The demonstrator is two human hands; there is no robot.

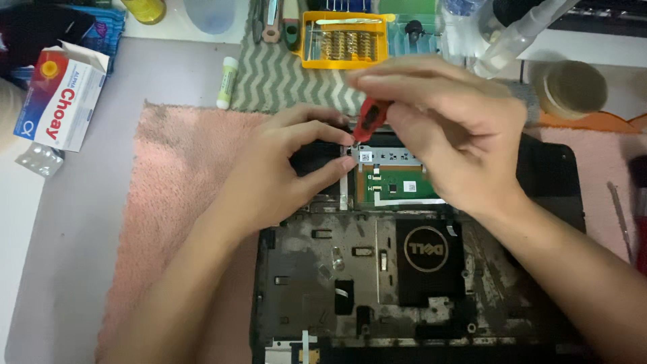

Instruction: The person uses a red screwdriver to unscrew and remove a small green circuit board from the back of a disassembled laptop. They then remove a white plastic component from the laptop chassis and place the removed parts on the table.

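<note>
A dusty, opened laptop base (317, 269) lies on a pink mat (182, 182), with a green circuit board (397, 183) exposed near its far edge. My right hand (445, 128) grips a red-handled screwdriver (369, 120) by its top, tip pointing down at the board's left corner. My left hand (283, 168) rests on the laptop's edge, thumb and forefinger pinched around a small metal bracket (346, 162) right beside the screwdriver tip.
A yellow bit case (344, 40) sits on a grey zigzag cloth (269, 81) at the back. A white and green tube (228, 82), a red and white carton (60, 98) and a blister pack (39, 159) lie at left. A jar (573, 87) stands at right.
</note>
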